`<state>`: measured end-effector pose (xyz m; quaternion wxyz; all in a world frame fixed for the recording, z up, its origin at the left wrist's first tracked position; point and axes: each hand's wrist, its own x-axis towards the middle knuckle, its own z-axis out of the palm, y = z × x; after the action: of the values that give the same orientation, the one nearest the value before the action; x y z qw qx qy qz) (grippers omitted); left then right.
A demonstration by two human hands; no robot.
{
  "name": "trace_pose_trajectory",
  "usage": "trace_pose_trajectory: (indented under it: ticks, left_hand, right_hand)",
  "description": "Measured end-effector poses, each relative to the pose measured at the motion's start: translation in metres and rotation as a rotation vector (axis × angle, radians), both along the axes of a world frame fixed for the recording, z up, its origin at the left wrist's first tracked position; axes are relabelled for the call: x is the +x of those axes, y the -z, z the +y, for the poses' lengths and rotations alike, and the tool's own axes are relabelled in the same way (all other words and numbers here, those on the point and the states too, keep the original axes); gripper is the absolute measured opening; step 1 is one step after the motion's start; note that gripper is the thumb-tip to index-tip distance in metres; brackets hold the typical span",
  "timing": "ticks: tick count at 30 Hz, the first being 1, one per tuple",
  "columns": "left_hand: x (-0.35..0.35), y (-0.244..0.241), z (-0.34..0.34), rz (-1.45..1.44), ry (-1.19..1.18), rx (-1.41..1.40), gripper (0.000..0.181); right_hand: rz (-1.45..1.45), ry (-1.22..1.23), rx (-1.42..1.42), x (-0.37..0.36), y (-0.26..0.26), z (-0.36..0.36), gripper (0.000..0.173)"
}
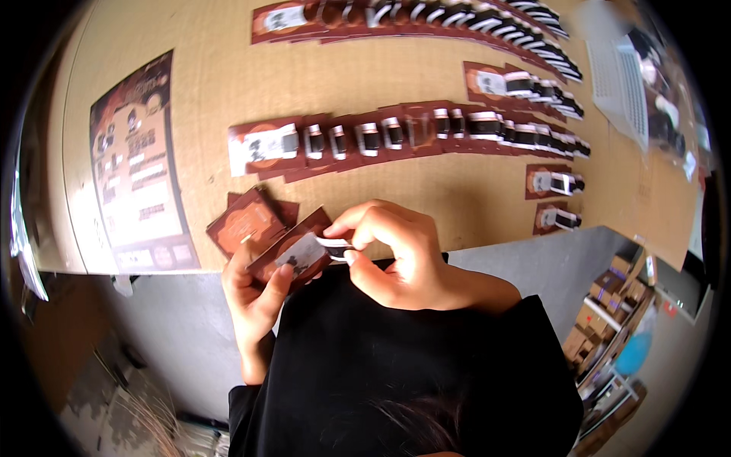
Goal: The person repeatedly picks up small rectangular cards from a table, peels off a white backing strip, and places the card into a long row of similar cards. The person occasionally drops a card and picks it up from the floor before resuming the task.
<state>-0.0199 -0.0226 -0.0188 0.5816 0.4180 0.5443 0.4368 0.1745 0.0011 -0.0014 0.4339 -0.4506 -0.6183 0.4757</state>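
Note:
My left hand (257, 291) grips a dark red printed card (274, 263) at the table's front edge, its thumb over a pale picture panel (302, 254). Between the thumb and fingers of my right hand (394, 251) is a small black-and-white strip (336, 248), which meets the right end of that panel. Whether the strip is fixed to the card I cannot tell. Just beyond my left hand, a few more dark red cards (245, 220) lie in a loose stack on the table.
Overlapping rows of similar cards with black-and-white strips (368, 140) run across the wooden table (365, 68). A printed poster sheet (140, 171) lies at left. A white plastic basket (617, 85) stands far right. Cardboard boxes (605, 297) sit on the right, beyond the table edge.

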Motion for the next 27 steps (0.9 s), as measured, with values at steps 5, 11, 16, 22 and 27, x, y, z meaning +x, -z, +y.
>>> trace_pose_trajectory:
  ticks: [5,11,16,22,27]
  left_hand:
    - [0.003,-0.005,0.001,-0.115,-0.014,-0.067,0.018]
    - [0.005,-0.001,0.007,-0.079,0.140,-0.010,0.025]
    - [0.022,-0.009,0.010,-0.172,0.118,-0.029,0.017]
    - [0.034,-0.012,0.013,-0.179,0.196,-0.065,0.023]
    - [0.042,-0.004,0.022,-0.073,0.426,0.030,0.042]
  right_hand:
    - [0.021,0.042,-0.028,0.012,0.005,0.000,0.013]
    - [0.005,0.048,-0.065,0.028,0.006,-0.003,0.012]
    - [0.111,0.128,-0.034,0.032,0.005,-0.005,0.012]
    - [0.128,0.125,-0.085,0.046,0.005,-0.011,0.010]
    - [0.066,0.085,-0.132,0.081,-0.004,-0.021,0.006]
